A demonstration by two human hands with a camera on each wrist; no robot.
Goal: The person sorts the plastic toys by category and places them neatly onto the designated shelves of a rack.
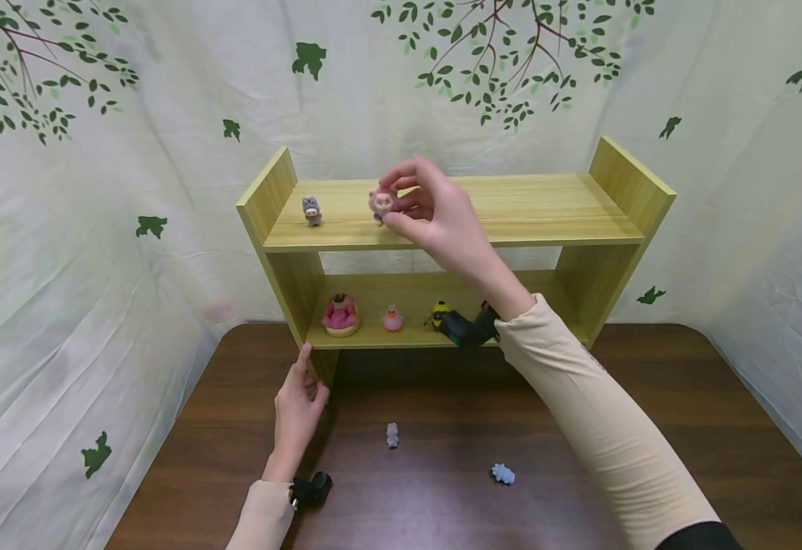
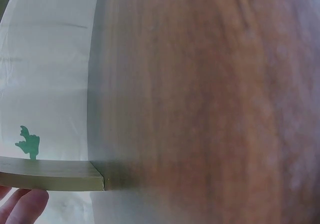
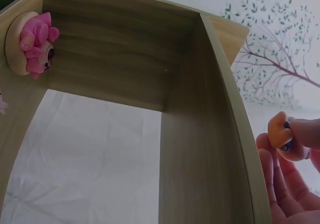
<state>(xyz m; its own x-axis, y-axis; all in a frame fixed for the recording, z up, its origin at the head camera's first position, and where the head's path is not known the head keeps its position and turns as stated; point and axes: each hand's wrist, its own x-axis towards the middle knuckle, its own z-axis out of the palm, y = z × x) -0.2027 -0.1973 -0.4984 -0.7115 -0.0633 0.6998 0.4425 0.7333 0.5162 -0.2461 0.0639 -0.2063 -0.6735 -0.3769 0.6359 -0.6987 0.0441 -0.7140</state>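
Note:
My right hand (image 1: 435, 206) pinches a small figurine (image 1: 381, 202) with a pale pink face between thumb and fingers, close over the top board of a light wooden shelf (image 1: 545, 206). Seen from the right wrist, that figurine (image 3: 278, 130) looks orange with dark blue bits and is beside the shelf's edge. A small grey figurine (image 1: 312, 211) stands on the top board, further left. Low at the shelf's left side, my left hand (image 1: 298, 405) holds the side panel (image 2: 55, 181), with fingertips against it in the left wrist view.
On the lower board stand a pink bear figure (image 1: 341, 315), a small pink figure (image 1: 392, 319) and a yellow-and-black one (image 1: 438, 312), partly hidden by the right wrist camera (image 1: 470, 328). A grey figurine (image 1: 392, 435) and a pale blue one (image 1: 502, 473) lie on the brown table (image 1: 648, 428).

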